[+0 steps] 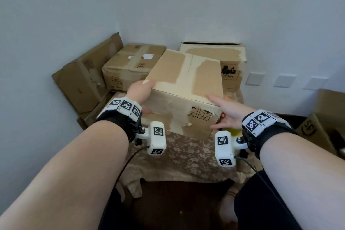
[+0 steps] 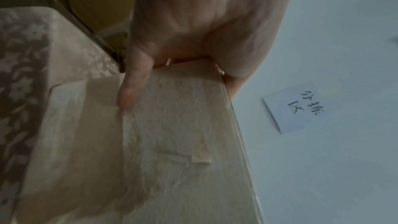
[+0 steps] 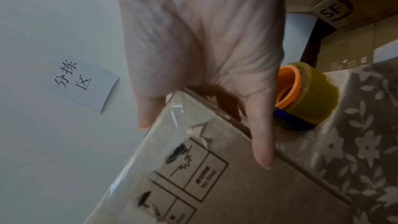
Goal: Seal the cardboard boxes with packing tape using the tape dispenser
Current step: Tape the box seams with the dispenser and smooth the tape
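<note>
- Cardboard box tilted on the flower-patterned tablecloth, near bottom edge down, far side lifted; top flaps closed, surface scarred with pale torn patches.
- Left hand clasping the box's near-left top corner: fingers over the top, mostly hidden from the head view; thumb seen from the left wrist view pressed flat on the near face.
- Right hand on the box's near-right corner, fingers extended; one finger along the top edge, another lying down the right side. Fingers straight against the card, not curled round it.
- Tape dispenser on the cloth just right of the box, behind the right hand: orange core, yellowish roll, blue base. From the head view only slivers of orange and yellow visible; rest covered by hand and box.
- Handling symbols printed on the near face; small text too blurred to read.
- Other cartons against the far wall: one taped at left, one marked UN 3481 behind, lower part hidden.
- Open carton at right, cut off by the frame.
- Paper note on the wall, handwritten characters.
</note>
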`<state>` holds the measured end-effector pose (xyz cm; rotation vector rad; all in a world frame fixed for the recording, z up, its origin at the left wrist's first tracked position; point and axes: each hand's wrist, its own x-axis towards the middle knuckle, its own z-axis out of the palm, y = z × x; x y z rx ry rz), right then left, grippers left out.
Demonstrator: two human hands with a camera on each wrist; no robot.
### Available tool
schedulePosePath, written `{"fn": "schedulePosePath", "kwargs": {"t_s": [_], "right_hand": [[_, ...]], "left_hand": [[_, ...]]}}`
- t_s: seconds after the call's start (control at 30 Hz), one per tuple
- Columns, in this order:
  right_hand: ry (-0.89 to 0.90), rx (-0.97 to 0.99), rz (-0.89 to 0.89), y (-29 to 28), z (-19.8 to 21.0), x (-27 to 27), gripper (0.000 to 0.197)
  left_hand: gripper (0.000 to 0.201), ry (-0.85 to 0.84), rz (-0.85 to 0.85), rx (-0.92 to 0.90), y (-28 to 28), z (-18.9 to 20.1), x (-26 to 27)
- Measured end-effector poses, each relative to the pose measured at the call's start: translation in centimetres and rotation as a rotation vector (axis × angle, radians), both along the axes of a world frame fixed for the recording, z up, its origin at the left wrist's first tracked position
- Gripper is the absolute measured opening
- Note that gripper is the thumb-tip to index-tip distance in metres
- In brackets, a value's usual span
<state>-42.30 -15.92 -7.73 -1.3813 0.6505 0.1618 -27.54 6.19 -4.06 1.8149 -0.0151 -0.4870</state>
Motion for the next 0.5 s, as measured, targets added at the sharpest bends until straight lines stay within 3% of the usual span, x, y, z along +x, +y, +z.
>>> {"fn": "schedulePosePath", "kwargs": {"t_s": [0.07,0.17,0.33,0.5], "right_hand": [[-0.034,-0.022,0.008,0.4,0.5,0.0,0.134],[-0.103,-0.049,0.013,1.2,2.4,0.1,0.136],[-0.239,-0.136,0.029,2.7,6.5,1.1,0.11],[-0.339,-0.19,0.058,4.0,9.2,4.2,0.114]], "left_hand": [[0.046,-0.039,0.008,-0.004,0.5,1.5,-0.3],[0.048,-0.081,0.027,-0.027,1.7,3.4,-0.7],[0.047,-0.162,0.086,-0.106,3.9,6.2,-0.6],[0.046,-0.244,0.151,-0.177,5.6,8.7,1.1]]}}
